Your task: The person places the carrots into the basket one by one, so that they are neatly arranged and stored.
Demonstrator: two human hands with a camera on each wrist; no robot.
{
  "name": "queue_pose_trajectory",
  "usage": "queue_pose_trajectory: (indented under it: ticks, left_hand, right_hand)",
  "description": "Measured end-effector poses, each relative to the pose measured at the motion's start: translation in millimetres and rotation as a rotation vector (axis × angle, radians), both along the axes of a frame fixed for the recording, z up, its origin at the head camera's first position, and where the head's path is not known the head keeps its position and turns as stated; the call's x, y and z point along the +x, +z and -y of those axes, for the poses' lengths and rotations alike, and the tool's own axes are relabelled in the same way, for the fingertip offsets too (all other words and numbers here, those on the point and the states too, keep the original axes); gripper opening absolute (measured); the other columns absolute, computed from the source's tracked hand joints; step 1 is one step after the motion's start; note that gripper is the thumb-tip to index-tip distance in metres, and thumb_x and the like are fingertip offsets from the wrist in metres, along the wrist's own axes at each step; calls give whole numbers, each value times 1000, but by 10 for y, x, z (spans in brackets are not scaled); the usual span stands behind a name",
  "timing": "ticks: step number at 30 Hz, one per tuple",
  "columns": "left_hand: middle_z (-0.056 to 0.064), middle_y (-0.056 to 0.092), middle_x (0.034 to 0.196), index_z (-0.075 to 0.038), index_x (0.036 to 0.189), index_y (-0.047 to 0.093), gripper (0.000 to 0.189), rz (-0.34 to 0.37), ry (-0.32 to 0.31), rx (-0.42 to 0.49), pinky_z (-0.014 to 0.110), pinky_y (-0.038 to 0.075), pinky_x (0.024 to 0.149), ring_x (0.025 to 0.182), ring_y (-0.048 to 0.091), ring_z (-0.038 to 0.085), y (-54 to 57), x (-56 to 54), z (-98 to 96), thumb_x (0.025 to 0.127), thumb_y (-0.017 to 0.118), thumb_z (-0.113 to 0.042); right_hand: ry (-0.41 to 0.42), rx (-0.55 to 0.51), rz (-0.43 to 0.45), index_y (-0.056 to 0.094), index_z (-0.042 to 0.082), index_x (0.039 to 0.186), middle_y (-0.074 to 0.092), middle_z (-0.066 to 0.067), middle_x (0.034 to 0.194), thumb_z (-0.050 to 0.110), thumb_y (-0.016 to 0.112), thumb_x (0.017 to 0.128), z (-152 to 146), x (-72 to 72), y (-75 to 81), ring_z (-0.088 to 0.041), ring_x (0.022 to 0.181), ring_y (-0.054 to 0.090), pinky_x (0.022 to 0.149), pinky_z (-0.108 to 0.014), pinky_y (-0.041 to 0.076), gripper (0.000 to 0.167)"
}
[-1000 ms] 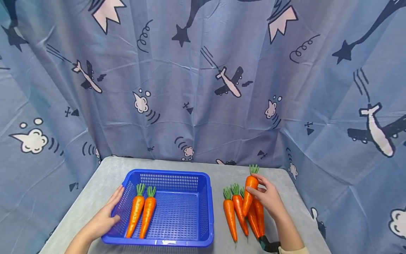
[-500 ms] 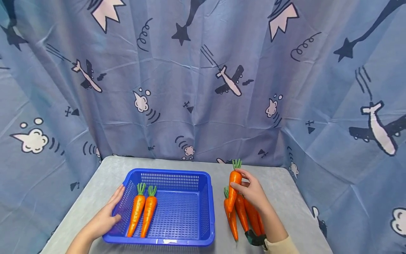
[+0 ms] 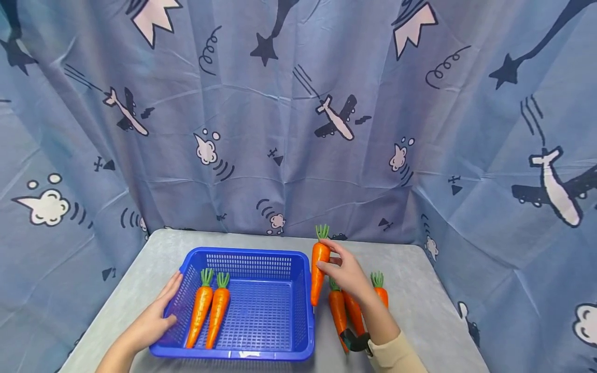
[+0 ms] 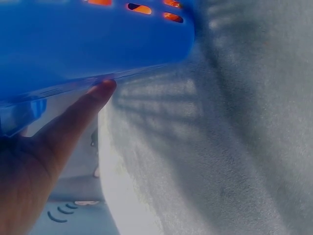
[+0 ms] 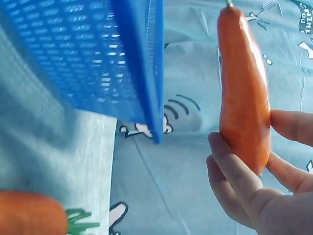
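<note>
My right hand [image 3: 347, 272] pinches an orange carrot [image 3: 319, 267] between thumb and fingers, its green stub top up, in the air by the right rim of a blue plastic basket [image 3: 261, 355]. In the right wrist view the same carrot [image 5: 244, 88] stands nearly upright among the fingers. My left hand [image 3: 154, 318] rests along the basket's left side with fingers extended. The left wrist view has one digit [image 4: 100, 95] touching the basket's outer wall [image 4: 98, 44]. Inside the basket, a carrot [image 3: 200, 316] and another carrot [image 3: 217, 317] lie side by side at the left.
On the light grey table [image 3: 415, 290], right of the basket, lie more carrots [image 3: 338, 308], partly hidden by my right hand and forearm. A dark strap [image 3: 356, 342] circles the right wrist. A blue patterned curtain [image 3: 289, 171] hangs behind and around the table.
My right hand has carried the carrot leftward from above the loose carrots to the basket's right rim. The left hand and the basket have stayed in place.
</note>
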State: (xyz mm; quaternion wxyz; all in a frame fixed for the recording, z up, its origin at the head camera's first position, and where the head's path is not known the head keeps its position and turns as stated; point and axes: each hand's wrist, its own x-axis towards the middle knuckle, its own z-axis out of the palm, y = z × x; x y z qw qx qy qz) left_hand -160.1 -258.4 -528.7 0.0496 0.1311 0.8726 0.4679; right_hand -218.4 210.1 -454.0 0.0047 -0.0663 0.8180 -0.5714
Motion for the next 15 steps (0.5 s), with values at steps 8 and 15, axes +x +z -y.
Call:
queue_pose_trajectory:
  ticks: [8,15]
  left_hand:
    - [18,-1,170,-7,162,15,94,5,-3,17,-4,5,96,150,0,53,-16,-9,-22,80,55,13]
    - [18,-1,170,-7,162,16,94,-5,-2,20,-4,5,96,151,0,52,-15,2,2,79,55,13]
  right_hand:
    - [-3,8,10,59,20,139,51,-17,144,13,74,89,243,-82,30,-35,110,65,78,-40,61,53]
    - [68,-52,23,59,16,138,53,-20,136,12,74,89,514,-120,62,-29,102,67,78,-41,62,52]
